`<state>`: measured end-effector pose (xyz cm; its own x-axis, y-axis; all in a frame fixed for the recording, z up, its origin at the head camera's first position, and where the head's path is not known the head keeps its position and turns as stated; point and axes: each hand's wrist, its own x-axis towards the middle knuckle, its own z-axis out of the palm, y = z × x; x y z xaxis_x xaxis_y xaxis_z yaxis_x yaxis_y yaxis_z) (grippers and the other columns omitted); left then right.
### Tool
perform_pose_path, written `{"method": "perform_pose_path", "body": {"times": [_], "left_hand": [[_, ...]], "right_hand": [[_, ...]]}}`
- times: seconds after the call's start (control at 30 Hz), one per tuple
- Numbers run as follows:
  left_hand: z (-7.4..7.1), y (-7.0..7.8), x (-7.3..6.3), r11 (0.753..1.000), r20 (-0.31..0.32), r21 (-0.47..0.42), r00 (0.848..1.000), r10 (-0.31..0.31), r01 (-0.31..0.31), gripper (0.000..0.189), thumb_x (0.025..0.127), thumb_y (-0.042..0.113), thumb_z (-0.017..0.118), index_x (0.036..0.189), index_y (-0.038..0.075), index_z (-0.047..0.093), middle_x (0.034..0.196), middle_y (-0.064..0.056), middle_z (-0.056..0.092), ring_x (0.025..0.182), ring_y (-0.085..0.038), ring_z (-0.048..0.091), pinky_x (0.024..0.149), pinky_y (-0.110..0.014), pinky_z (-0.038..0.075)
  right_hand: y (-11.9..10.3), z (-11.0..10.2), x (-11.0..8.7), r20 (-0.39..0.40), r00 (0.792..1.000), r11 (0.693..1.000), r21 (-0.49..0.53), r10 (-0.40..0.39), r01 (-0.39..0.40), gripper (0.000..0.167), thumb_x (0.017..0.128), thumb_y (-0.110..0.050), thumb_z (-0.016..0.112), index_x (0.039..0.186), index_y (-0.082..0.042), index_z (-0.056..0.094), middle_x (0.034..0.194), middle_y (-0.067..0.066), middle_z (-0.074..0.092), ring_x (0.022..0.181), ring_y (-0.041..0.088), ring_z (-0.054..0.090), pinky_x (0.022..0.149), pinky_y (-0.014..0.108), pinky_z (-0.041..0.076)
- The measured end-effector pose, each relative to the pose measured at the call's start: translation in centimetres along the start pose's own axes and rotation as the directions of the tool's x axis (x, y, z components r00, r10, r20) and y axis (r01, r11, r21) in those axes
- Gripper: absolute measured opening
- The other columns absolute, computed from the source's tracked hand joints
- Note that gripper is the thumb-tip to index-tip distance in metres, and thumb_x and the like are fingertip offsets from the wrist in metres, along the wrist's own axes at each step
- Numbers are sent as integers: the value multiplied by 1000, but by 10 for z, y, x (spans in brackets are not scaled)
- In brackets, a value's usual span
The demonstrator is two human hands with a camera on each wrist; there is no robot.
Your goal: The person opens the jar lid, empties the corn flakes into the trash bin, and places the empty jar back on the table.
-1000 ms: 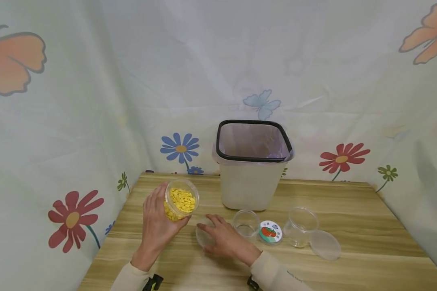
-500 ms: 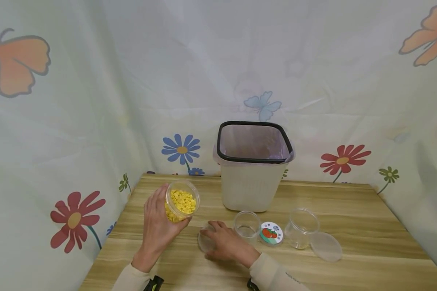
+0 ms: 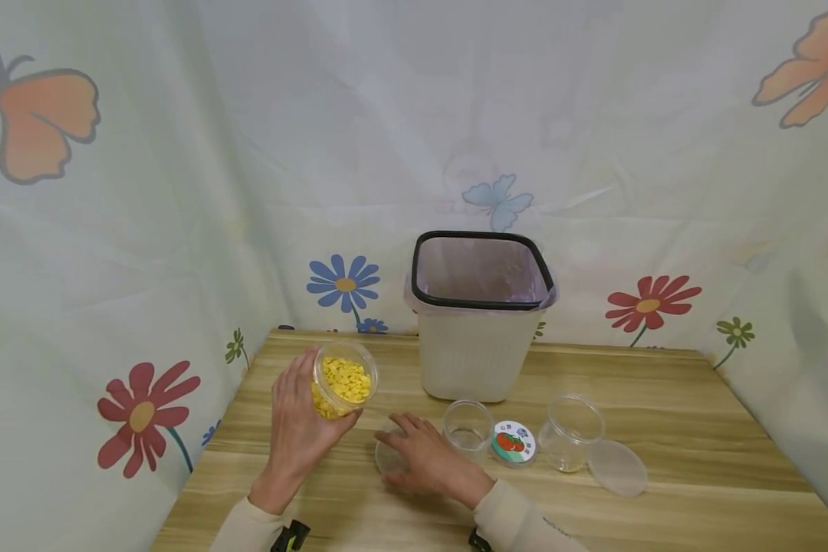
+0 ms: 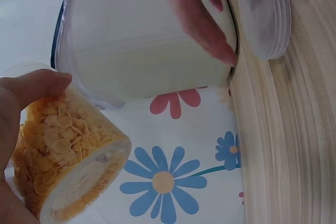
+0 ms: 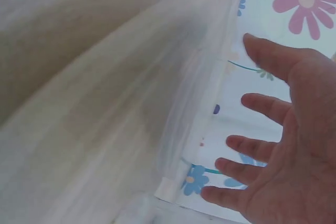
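Tilted above the table's left side, a clear plastic jar of corn flakes (image 3: pixel 345 381) is gripped by my left hand (image 3: pixel 298 425). Its mouth faces up in the head view, and the left wrist view shows the flakes through the wall of the jar (image 4: pixel 79 145). A translucent round lid (image 3: pixel 386 458) lies on the wood, partly hidden under my right hand (image 3: pixel 424 460). In the right wrist view that hand (image 5: pixel 299 145) has its fingers spread. Whether a fingertip touches the lid (image 4: pixel 268 14) I cannot tell.
Right of my right hand stand a clear cup (image 3: pixel 468 429), a round piece with a tomato picture (image 3: pixel 514 442) and another clear jar (image 3: pixel 571 437). A second frosted lid (image 3: pixel 617 468) lies beside that jar. Behind them is a lined bin (image 3: pixel 476 353) with a black rim.
My right hand's fingers drew together over the lid half a second ago, and now they are spread apart again. The left hand holds the jar almost still.
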<state>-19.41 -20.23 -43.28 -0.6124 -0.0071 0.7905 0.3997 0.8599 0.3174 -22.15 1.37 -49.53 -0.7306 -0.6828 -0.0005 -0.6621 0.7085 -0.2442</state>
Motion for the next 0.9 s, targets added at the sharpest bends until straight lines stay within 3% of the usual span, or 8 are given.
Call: {"method": "perform_pose_path", "body": {"times": [0.33,0.6,0.9], "left_hand": [[-1,1,3,1000,-30,-5,999,31,-31,118,47,31,98,145,4,39,135,-17,53,118,-35,51,96,-54,40],[-2,5,9,999,-14,-10,999,34,-34,115,51,35,95,146,5,38,136,-17,52,117,-34,51,97,-54,40],[0,10,16,999,-11,-33,999,35,-35,113,55,35,93,148,7,36,138,-17,51,118,-34,51,99,-53,40]], "right_hand": [[-6,-17,-6,-39,996,997,9,-77,78,70,87,-60,62,149,-33,42,162,9,27,149,34,26,112,62,33],[-12,-37,-19,-152,981,993,-8,-120,120,71,87,-62,61,149,-31,42,162,9,26,149,36,25,114,65,27],[-11,-60,-36,-244,963,993,-49,-118,110,72,87,-61,62,149,-32,41,163,5,25,149,36,25,114,68,24]]}}
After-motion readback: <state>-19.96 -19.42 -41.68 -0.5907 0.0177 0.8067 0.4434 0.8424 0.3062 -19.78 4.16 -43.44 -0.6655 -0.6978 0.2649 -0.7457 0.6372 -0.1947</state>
